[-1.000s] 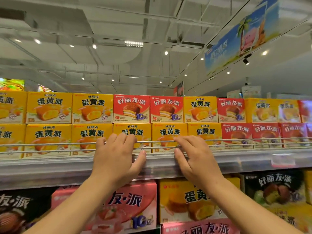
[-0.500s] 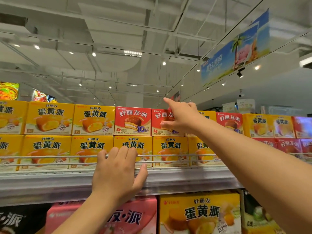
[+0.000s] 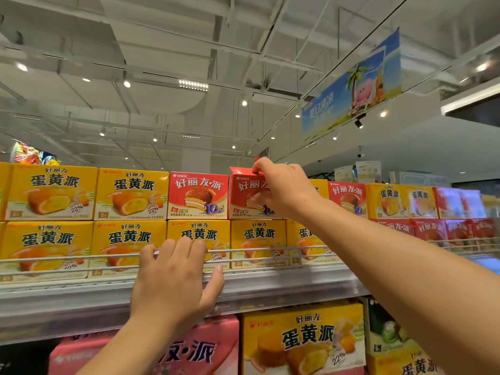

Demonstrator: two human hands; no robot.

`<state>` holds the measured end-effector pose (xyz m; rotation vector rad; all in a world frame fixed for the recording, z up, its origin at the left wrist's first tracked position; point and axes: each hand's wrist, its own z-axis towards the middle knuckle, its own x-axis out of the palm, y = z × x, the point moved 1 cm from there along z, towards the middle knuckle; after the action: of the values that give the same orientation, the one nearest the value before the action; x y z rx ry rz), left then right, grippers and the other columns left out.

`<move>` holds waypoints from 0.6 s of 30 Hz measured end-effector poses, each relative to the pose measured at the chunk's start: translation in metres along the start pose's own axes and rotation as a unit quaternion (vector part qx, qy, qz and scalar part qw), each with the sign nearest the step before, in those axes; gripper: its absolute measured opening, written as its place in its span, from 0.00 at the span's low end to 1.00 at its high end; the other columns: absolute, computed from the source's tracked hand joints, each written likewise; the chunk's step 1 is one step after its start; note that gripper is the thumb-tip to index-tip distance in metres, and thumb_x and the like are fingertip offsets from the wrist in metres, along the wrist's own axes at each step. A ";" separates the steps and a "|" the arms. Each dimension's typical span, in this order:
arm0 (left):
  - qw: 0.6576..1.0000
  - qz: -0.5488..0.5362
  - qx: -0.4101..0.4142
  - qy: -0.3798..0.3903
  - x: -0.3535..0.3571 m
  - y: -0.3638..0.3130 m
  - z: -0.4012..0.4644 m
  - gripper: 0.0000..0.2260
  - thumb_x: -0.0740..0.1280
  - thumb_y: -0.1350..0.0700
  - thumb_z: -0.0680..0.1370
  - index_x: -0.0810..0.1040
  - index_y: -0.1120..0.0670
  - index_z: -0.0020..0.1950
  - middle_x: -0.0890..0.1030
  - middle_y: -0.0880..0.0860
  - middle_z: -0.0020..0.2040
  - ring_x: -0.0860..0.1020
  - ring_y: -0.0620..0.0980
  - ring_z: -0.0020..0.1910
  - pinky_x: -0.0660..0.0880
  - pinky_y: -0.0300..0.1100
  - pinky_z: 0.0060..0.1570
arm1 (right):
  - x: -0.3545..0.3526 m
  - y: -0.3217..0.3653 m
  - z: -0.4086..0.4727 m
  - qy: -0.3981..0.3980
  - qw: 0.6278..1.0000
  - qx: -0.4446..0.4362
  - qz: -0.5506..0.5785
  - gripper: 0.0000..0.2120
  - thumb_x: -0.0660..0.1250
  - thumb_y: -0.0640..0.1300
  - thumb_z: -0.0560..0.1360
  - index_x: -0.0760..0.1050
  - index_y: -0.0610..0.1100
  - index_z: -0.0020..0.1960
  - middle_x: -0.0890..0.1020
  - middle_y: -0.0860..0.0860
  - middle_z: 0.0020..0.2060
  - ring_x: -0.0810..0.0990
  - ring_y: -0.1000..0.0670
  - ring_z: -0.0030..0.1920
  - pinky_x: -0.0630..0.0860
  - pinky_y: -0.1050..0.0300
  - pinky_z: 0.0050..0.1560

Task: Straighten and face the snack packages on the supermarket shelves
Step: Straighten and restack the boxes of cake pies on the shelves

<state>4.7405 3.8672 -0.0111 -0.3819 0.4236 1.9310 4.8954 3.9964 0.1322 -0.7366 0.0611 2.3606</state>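
Observation:
Yellow and red snack boxes stand two rows high on the top shelf (image 3: pixel 284 285). My right hand (image 3: pixel 284 189) grips a red pie box (image 3: pixel 243 190) in the upper row, fingers over its top edge and thumb on its front; the box is tipped forward so its top face shows. A second red box (image 3: pixel 197 196) stands straight just left of it. My left hand (image 3: pixel 173 277) lies flat on the wire rail (image 3: pixel 81 259) and shelf lip, fingers spread, in front of a lower-row yellow box (image 3: pixel 198 234).
More yellow boxes (image 3: pixel 51 192) fill the left of both rows; red boxes (image 3: pixel 347 198) continue to the right. Below the shelf sit a pink box (image 3: pixel 200 350) and a large yellow box (image 3: pixel 303 339). A blue banner (image 3: pixel 351 87) hangs overhead.
My right hand rose from the wire rail to the upper row and took hold of the red box, which now tips forward. My left hand stayed on the rail.

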 end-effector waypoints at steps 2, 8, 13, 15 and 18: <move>1.000 -0.002 -0.001 0.011 -0.001 0.000 0.000 0.18 0.56 0.40 0.73 0.75 0.53 0.44 0.72 0.50 0.36 0.70 0.55 0.35 0.66 0.52 0.43 | -0.009 0.003 -0.005 -0.008 1.000 0.000 0.008 0.25 0.74 0.54 0.70 0.69 0.48 0.62 0.82 0.50 0.54 0.77 0.45 0.54 0.66 0.51 0.53; 0.999 -0.034 0.013 0.010 0.000 0.002 0.000 0.20 0.56 0.42 0.72 0.79 0.54 0.48 0.75 0.52 0.39 0.75 0.57 0.39 0.65 0.55 0.48 | -0.042 0.001 -0.027 -0.016 0.999 -0.012 0.028 0.31 0.75 0.49 0.70 0.67 0.50 0.69 0.80 0.51 0.58 0.76 0.46 0.59 0.71 0.47 0.60; 0.986 -0.136 0.081 -0.057 0.006 -0.028 0.009 0.22 0.58 0.45 0.72 0.79 0.57 0.56 0.80 0.54 0.47 0.78 0.59 0.48 0.65 0.55 0.53 | -0.063 -0.016 -0.076 -0.026 0.998 -0.047 0.031 0.31 0.75 0.47 0.70 0.69 0.47 0.70 0.79 0.52 0.61 0.76 0.48 0.62 0.73 0.43 0.59; 0.976 -0.190 0.094 -0.046 0.005 -0.050 0.016 0.21 0.58 0.46 0.73 0.79 0.57 0.55 0.80 0.54 0.46 0.78 0.58 0.47 0.67 0.54 0.50 | -0.072 -0.032 -0.104 -0.019 0.998 -0.055 0.018 0.30 0.75 0.46 0.70 0.70 0.45 0.69 0.80 0.52 0.61 0.77 0.49 0.61 0.75 0.46 0.58; 0.961 -0.249 0.121 -0.030 0.005 -0.088 0.028 0.20 0.57 0.46 0.73 0.80 0.57 0.53 0.81 0.54 0.46 0.78 0.57 0.46 0.73 0.54 0.46 | -0.086 -0.066 -0.148 -0.008 0.999 -0.035 -0.012 0.30 0.75 0.45 0.69 0.70 0.45 0.69 0.79 0.51 0.62 0.75 0.50 0.63 0.74 0.47 0.62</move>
<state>4.8179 3.9167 0.0011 -0.2394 0.4673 1.3796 5.0617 3.9651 0.0625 -0.7488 -0.0368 2.3560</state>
